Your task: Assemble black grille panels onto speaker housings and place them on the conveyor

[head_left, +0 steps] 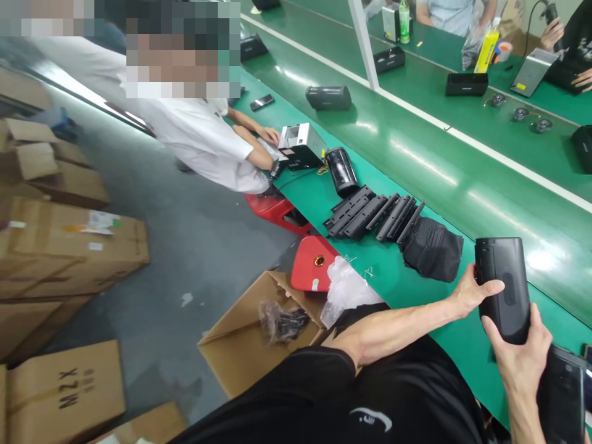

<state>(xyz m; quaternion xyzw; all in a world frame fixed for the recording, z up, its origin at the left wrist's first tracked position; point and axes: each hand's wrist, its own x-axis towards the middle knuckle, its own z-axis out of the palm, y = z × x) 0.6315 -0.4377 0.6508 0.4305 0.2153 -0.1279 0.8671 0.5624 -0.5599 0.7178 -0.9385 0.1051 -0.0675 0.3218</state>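
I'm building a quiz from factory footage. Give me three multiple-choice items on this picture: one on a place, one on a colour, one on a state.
1. Where does the row of black panels lie?
A. In the open cardboard box
B. On the green belt
C. On the red stool

2. What colour is the casing in the person's hands?
A. Black
B. Silver
C. Yellow

3. How is the casing held?
A. Resting on the belt, untouched
B. By one hand only
C. By both hands, above the belt

Answers: 1 B, the panels lie on the green belt beside a black pouch. 2 A, it is glossy black. 3 C, the left hand and the right hand both clasp it.
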